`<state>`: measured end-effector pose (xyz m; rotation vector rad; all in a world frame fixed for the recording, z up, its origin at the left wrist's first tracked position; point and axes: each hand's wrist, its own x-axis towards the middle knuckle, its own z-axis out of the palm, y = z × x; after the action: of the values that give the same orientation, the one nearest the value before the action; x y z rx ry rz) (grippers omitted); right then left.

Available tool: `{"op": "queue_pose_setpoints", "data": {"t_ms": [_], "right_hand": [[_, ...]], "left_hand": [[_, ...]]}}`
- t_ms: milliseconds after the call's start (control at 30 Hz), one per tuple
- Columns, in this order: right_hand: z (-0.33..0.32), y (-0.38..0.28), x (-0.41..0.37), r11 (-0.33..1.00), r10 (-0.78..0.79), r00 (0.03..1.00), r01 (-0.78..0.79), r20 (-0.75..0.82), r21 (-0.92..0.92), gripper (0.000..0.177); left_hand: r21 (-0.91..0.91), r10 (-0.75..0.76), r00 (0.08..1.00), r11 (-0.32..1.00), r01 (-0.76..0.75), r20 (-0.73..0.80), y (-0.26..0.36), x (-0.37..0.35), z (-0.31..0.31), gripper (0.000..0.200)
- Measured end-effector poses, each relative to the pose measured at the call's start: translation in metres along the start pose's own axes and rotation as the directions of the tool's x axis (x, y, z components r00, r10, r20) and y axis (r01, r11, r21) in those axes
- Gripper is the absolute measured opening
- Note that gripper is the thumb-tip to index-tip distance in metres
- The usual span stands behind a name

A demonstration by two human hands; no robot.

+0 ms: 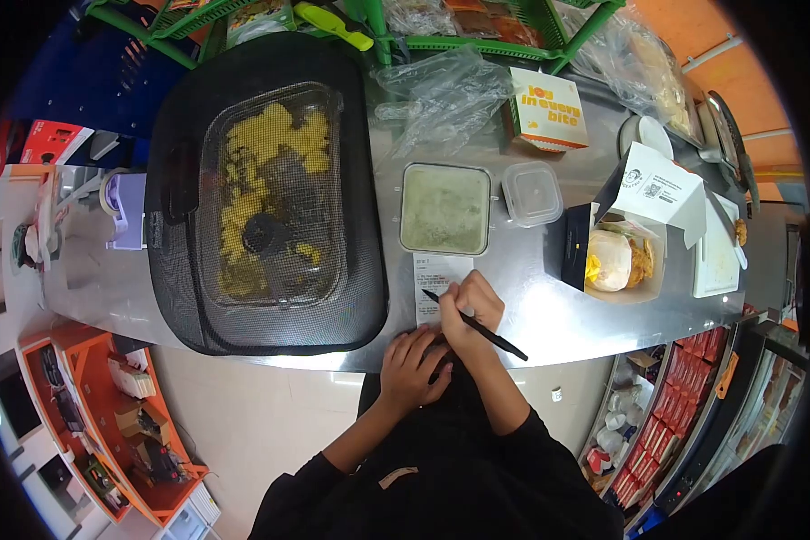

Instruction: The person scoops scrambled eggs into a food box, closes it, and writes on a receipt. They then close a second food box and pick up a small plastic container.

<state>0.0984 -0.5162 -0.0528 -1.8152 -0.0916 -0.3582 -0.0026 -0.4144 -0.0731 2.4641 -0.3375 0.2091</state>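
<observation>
A printed receipt (pixel 432 275) lies on the steel counter, its top edge at a square container (pixel 445 209) with a cloudy pale-green content. My right hand (pixel 472 310) grips a black pen (pixel 498 341), its tip pointing left over the print. By the counter's front edge my left hand (pixel 412 367) rests at the lower end of the paper, palm down with the fingers out. To the right, an opened burger box (pixel 666 193) holds a burger (pixel 610 261) and a fried piece beside it.
A black mesh food cover (pixel 355 225) stands over a tray of yellow food at left. Behind are a clear plastic bag (pixel 450 90), a closed printed box (pixel 549 108) and green racks (pixel 382 36). A small lidded tub (pixel 531 193) and a white cutting board (pixel 718 256) are rightward.
</observation>
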Motion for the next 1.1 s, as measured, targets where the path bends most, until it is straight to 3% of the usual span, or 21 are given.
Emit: {"op": "queue_pose_setpoints", "data": {"t_ms": [567, 667, 733, 833, 867, 933, 1067, 1100], "right_hand": [[-0.007, -0.004, -0.018, 0.998, 0.059, 0.986, -0.062, 0.155, 0.013, 0.03], [-0.008, -0.006, -0.014, 0.998, 0.059, 0.996, -0.059, 0.074, -0.004, 0.033], [-0.012, -0.01, -0.012, 0.997, -0.045, 0.997, 0.04, 0.063, 0.068, 0.033], [-0.033, -0.029, -0.007, 0.962, 0.141, 0.978, -0.099, -0.153, 0.254, 0.023], [-0.038, -0.038, 0.0, 0.918, 0.209, 0.962, -0.13, -0.178, 0.375, 0.018], [-0.039, -0.042, 0.013, 0.88, 0.284, 0.934, -0.163, -0.219, 0.446, 0.016], [-0.03, -0.011, 0.004, 0.905, 0.26, 0.964, -0.224, -0.052, 0.361, 0.017], [-0.022, -0.004, 0.003, 0.948, 0.22, 0.969, -0.185, -0.114, 0.26, 0.024]], "left_hand": [[0.017, -0.024, 0.999, 1.0, 0.025, -0.021, 0.002, 0.002, 0.001, 0.029], [0.03, -0.015, 0.999, 0.999, 0.016, -0.039, 0.004, 0.001, 0.002, 0.029], [0.029, -0.025, 0.999, 0.999, 0.026, -0.029, 0.004, 0.003, 0.0, 0.028], [0.041, -0.023, 1.0, 0.999, 0.023, -0.013, 0.005, 0.004, -0.001, 0.026], [0.04, -0.021, 1.0, 0.999, 0.022, -0.014, 0.005, 0.003, -0.001, 0.026], [0.037, -0.011, 1.0, 0.999, 0.012, -0.016, 0.003, 0.002, 0.002, 0.026], [0.041, -0.01, 0.999, 0.999, 0.012, -0.035, 0.004, 0.002, 0.005, 0.025], [0.059, -0.011, 0.999, 0.998, 0.014, -0.046, 0.005, 0.001, 0.006, 0.024]]}}
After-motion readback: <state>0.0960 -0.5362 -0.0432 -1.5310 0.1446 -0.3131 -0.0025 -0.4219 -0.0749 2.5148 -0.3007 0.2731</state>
